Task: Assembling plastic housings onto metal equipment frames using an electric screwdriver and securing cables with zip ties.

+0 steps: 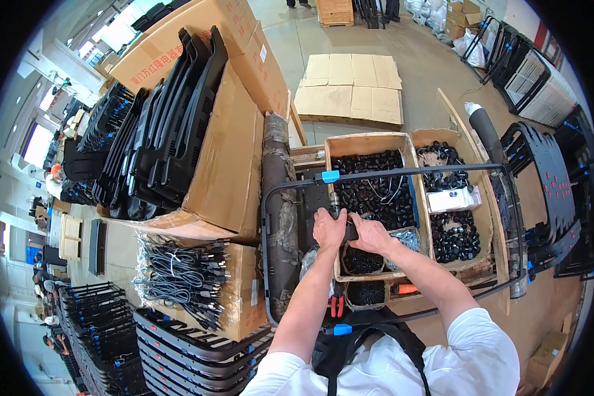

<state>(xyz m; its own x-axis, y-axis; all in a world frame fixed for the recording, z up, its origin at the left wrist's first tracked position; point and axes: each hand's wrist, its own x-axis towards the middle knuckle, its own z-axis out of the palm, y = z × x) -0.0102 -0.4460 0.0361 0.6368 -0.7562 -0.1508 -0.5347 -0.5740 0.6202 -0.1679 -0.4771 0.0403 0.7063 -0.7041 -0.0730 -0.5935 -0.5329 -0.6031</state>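
Observation:
Both of my hands are closed around a black cordless driver (pixel 334 200), its chuck pointing away from me. My left hand (pixel 329 228) wraps the body behind the chuck, and my right hand (pixel 371 235) grips the rear part; most of the tool is hidden by the fingers. Around my forearms lies a large black rectangular frame (pixel 409 173) resting across the bench. One blue clip (pixel 330 176) sits on its far bar and another blue clip (pixel 342 329) on its near bar. Just beyond and right of my hands is a wooden box (pixel 369 140) of small black parts.
Right of it, a second box (pixel 488 228) holds black knobs and a small white box (pixel 453 198). Red-handled pliers (pixel 337 306) lie near me. Left stand a carton (pixel 234 158) of black panels, bundled cables (pixel 181 274) and stacked black frames (pixel 198 360). Flattened cardboard (pixel 350 86) lies ahead.

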